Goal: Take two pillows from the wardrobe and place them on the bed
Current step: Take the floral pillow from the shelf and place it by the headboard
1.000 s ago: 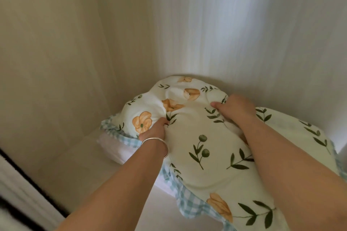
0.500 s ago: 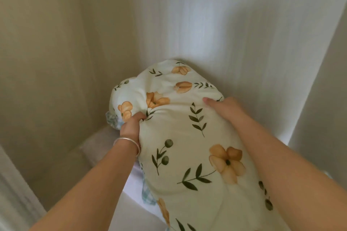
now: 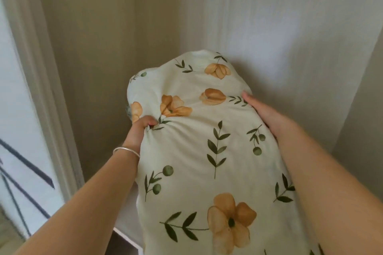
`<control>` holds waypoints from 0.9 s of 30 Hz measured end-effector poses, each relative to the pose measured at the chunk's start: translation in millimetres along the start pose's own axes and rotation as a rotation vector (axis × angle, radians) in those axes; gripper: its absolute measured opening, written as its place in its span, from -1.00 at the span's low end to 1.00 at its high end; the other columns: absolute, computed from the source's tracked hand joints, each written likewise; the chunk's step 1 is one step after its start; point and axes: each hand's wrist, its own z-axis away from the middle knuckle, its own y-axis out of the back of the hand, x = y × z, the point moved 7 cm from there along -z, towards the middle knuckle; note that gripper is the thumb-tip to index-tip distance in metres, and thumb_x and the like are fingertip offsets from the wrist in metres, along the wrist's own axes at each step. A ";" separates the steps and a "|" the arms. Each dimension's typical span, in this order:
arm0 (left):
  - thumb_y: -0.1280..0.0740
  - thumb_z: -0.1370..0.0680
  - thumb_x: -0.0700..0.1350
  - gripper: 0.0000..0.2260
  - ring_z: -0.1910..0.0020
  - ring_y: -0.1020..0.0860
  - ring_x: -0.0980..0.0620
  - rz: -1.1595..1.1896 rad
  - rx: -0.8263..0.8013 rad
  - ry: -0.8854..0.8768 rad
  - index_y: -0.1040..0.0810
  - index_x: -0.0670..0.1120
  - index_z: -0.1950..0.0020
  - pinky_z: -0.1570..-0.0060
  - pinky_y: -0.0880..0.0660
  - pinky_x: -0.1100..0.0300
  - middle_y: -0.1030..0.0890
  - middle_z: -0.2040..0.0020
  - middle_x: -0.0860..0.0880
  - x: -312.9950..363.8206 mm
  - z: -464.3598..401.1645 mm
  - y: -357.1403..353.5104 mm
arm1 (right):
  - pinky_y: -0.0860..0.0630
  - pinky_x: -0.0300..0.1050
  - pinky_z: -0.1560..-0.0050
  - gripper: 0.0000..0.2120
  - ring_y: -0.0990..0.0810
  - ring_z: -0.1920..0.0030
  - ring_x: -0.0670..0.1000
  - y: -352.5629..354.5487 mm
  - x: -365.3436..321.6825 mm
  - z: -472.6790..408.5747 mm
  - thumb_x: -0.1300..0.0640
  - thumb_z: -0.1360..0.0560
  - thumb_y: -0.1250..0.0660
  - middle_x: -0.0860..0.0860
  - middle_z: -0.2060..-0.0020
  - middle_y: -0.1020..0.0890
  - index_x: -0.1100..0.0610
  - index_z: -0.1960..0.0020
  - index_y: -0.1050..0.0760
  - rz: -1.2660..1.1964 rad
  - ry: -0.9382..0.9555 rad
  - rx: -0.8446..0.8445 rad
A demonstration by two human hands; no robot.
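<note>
A cream pillow (image 3: 209,151) printed with orange flowers and green leaves is held up on end inside the wardrobe. My left hand (image 3: 139,132), with a silver bangle on the wrist, is clenched into the fabric on the pillow's left side. My right hand (image 3: 263,113) lies flat against the pillow's right side, fingers pointing up. The pillow's lower end runs out of view at the bottom. No second pillow shows; the pillow hides what lies below it.
The wardrobe's beige left wall (image 3: 93,68) and pale back wall (image 3: 279,27) close in behind the pillow, with a right wall (image 3: 364,120) at the edge. A white door frame (image 3: 35,89) stands at the left. A shelf edge (image 3: 126,236) shows below the pillow.
The pillow has risen off the shelf and come toward me, turning upright. The checked blue item under it has dropped out of view. Both hands kept their hold.
</note>
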 end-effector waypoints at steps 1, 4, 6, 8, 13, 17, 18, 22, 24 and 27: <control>-0.27 -0.44 -0.37 -0.78 0.38 -0.29 0.01 -0.032 0.032 0.040 -0.36 -0.15 0.36 0.55 -0.34 0.37 -0.42 0.36 -0.11 1.9 11.2 9.5 | -0.54 -0.08 0.05 -0.54 -0.69 0.09 0.06 -10.6 -2.6 7.7 -0.35 -0.31 -0.33 0.01 0.19 -0.74 -0.04 -0.01 -0.58 0.002 0.014 -0.036; -0.36 -0.38 -0.36 -0.77 0.35 -0.37 0.03 -0.061 0.140 0.040 -0.36 -0.12 0.32 0.47 -0.36 0.35 -0.46 0.05 -0.13 -0.6 24.9 30.0 | -0.52 -0.08 0.02 -0.60 -0.67 0.05 0.03 -23.6 -3.9 12.6 -0.27 -0.34 -0.35 -0.03 0.19 -0.74 -0.04 -0.05 -0.55 -0.020 0.085 -0.075; -0.33 -0.38 -0.27 -0.85 0.25 -0.48 -0.04 0.063 0.197 0.005 -0.46 -0.06 0.34 0.33 -0.44 0.28 -0.53 0.16 -0.08 -3.7 48.5 39.1 | -0.52 -0.07 0.02 -0.60 -0.69 0.08 0.03 -33.1 -2.7 23.9 -0.22 -0.34 -0.37 -0.03 0.16 -0.74 -0.03 -0.08 -0.57 -0.053 0.122 -0.093; -0.35 -0.28 -0.15 -0.93 0.08 -0.46 -0.06 0.078 0.199 0.021 -0.46 -0.06 0.36 0.27 -0.43 0.31 -0.47 0.29 -0.03 -11.1 77.6 44.9 | -0.52 -0.07 0.03 -0.62 -0.71 0.12 0.02 -44.7 1.1 39.8 -0.18 -0.38 -0.37 -0.02 0.13 -0.74 -0.01 -0.10 -0.58 -0.068 0.135 -0.124; -0.25 -0.47 -0.28 -0.87 0.42 -0.56 -0.01 0.241 0.180 -0.045 -0.50 -0.16 0.27 0.52 -0.45 0.37 -0.58 0.56 0.01 -25.9 144.6 54.7 | -0.53 -0.01 -0.12 -0.56 -0.68 -0.01 0.09 -66.4 20.6 70.6 -0.16 -0.34 -0.42 0.05 0.01 -0.71 0.05 -0.14 -0.59 -0.152 0.138 -0.150; -0.28 -0.32 -0.27 -0.95 0.54 -0.57 0.05 0.325 0.144 -0.133 -0.49 -0.18 0.24 0.54 -0.47 0.35 -0.59 0.54 -0.01 -22.0 180.4 70.1 | -0.49 0.05 -0.22 -0.42 -0.67 -0.03 0.11 -87.1 30.0 88.2 -0.24 -0.18 -0.47 0.02 0.00 -0.71 0.02 -0.12 -0.60 -0.170 0.176 -0.113; -0.28 -0.26 -0.26 -0.90 0.55 -0.57 0.05 0.329 0.140 -0.146 -0.49 -0.19 0.24 0.54 -0.48 0.34 -0.59 0.53 -0.02 -22.7 184.3 79.0 | -0.48 0.07 -0.23 -0.36 -0.66 -0.04 0.11 -93.0 32.8 91.5 -0.27 -0.12 -0.48 0.01 0.00 -0.71 0.00 -0.11 -0.60 -0.165 0.177 -0.098; -0.28 -0.25 -0.29 -0.90 0.54 -0.58 0.05 0.297 0.181 -0.186 -0.49 -0.22 0.26 0.55 -0.46 0.36 -0.59 0.55 -0.01 -17.8 211.4 113.0 | -0.49 0.08 -0.22 -0.40 -0.66 -0.04 0.10 -132.9 36.7 107.7 -0.26 -0.10 -0.47 0.01 0.01 -0.71 0.00 -0.07 -0.61 -0.221 0.207 -0.105; -0.31 -0.21 -0.27 -0.90 0.46 -0.59 -0.01 0.288 0.210 -0.189 -0.54 -0.22 0.30 0.42 -0.51 0.30 -0.61 0.52 -0.02 -14.4 220.8 139.9 | -0.48 0.08 -0.22 -0.46 -0.65 -0.04 0.08 -158.6 30.0 119.0 -0.25 -0.11 -0.46 0.00 0.02 -0.71 -0.03 -0.02 -0.61 -0.238 0.244 -0.102; -0.33 -0.03 -0.20 -0.78 0.32 -0.59 -0.11 0.282 0.216 -0.214 -0.67 -0.13 0.38 0.11 -0.49 0.09 -0.65 0.40 -0.07 -13.1 234.6 186.1 | -0.49 -0.03 -0.16 -0.64 -0.63 -0.03 -0.01 -199.7 16.8 138.9 -0.20 -0.21 -0.41 -0.08 0.03 -0.68 -0.09 0.04 -0.57 -0.264 0.347 -0.118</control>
